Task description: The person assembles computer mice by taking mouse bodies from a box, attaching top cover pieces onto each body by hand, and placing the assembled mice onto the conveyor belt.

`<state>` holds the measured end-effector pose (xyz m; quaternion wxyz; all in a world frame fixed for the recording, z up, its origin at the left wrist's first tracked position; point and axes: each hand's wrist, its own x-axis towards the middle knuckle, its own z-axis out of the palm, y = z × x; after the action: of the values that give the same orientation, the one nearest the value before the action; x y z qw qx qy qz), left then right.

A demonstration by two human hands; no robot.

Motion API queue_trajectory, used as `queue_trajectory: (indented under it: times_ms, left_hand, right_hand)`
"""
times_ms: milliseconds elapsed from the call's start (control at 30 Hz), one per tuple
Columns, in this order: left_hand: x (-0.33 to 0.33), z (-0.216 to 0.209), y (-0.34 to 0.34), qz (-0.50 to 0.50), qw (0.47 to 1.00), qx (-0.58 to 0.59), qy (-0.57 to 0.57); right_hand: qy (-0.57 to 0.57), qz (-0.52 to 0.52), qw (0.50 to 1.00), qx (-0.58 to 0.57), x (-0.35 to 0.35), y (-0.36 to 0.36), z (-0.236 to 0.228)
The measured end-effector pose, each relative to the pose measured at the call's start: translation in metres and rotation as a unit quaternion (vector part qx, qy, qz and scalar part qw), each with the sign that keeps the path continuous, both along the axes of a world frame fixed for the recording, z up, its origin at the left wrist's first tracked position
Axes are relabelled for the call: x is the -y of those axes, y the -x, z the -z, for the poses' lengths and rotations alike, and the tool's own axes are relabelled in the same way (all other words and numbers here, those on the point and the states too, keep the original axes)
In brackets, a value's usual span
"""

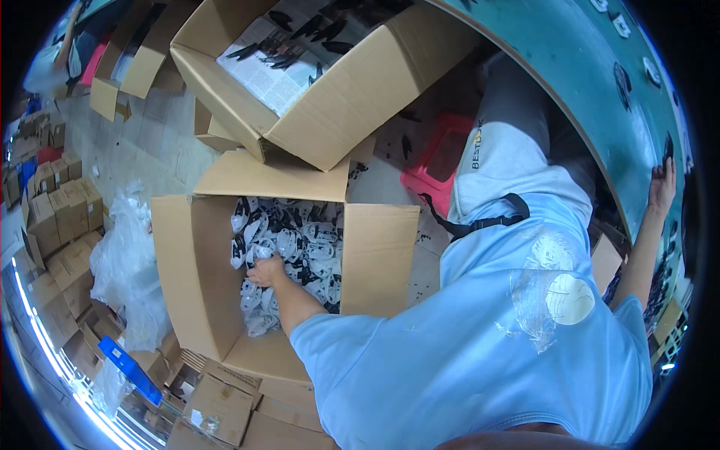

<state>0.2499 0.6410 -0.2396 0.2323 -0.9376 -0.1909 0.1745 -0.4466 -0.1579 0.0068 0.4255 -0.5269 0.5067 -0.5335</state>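
My left hand (264, 271) reaches down into an open cardboard box (174, 262), its fingers closed round a small white-and-black part (261, 250). Many similar white-and-black parts (319, 251) are heaped in that box, some seemingly wrapped in clear film. Far to the right, my right hand (662, 187) is at the green table (600, 97), with a slim dark piece (668, 145) between its fingers. Blur and the frame's bend hide the exact shape of that piece.
A larger carton (352, 97) holds newspaper and several dark, pointed pieces. Beneath the table is a red plastic stool (435, 161). Clear plastic bags (131, 262), a blue tray (129, 369) and stacked cartons (71, 206) lie to the left. Several dark and white parts lie on the table.
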Motion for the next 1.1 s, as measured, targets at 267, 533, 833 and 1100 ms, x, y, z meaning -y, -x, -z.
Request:
queue_trajectory:
  times_ms: [267, 533, 833, 1100]
  left_hand:
    - [-0.018, -0.027, 0.004, 0.061, 0.989, 0.079, 0.109]
    - [0.077, -0.134, 0.037, -0.032, 0.55, 0.15, 0.821]
    - [0.477, -0.232, 0.157, 0.089, 0.203, -0.29, 0.931]
    - [0.604, -0.25, 0.296, 0.056, 0.212, -0.338, 0.915]
  right_hand:
    - [-0.008, -0.004, 1.0, 0.02, -0.005, -0.013, 0.003]
    - [0.0, -0.114, 0.984, 0.139, -0.041, -0.072, -0.025]
    - [-0.065, -0.45, 0.876, 0.163, -0.204, -0.328, -0.059]
    - [-0.077, -0.295, 0.943, 0.133, -0.159, -0.275, -0.03]
